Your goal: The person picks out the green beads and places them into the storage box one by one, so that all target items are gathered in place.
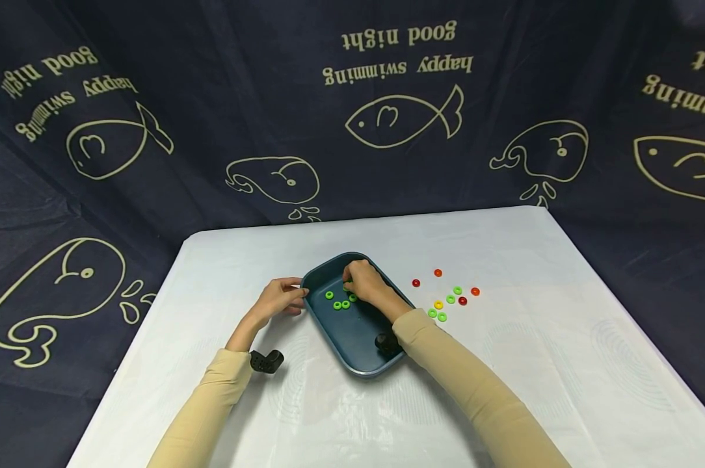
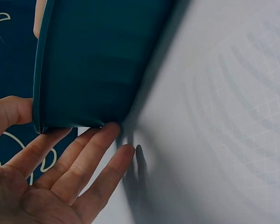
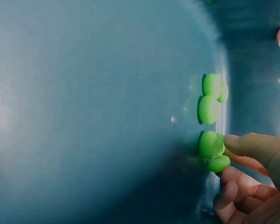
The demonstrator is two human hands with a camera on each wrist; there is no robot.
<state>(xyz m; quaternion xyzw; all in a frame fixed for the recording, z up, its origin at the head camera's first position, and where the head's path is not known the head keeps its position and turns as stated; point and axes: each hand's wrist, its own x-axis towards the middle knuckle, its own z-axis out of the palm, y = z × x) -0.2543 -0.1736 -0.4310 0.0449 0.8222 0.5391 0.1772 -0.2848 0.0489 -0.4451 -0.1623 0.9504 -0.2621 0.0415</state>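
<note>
A dark blue-green tray (image 1: 361, 335) stands at an angle on the white table. My left hand (image 1: 278, 299) grips its left rim, thumb over the edge and fingers against the outer wall (image 2: 98, 60). Inside the tray, at its far end, my right hand (image 1: 365, 281) pinches a small green ring (image 3: 219, 163) between thumb and fingertips. More green rings (image 3: 208, 109) lie close by on the tray floor, several in all. My right fingers partly hide some of them in the head view.
Right of the tray, loose rings lie scattered on the table: a yellow ring (image 1: 438, 308), red ring (image 1: 416, 283), orange ring (image 1: 475, 292), green ring (image 1: 442, 317) and several others. A dark curtain (image 1: 259, 117) with fish and whale drawings hangs behind the table (image 1: 241, 253).
</note>
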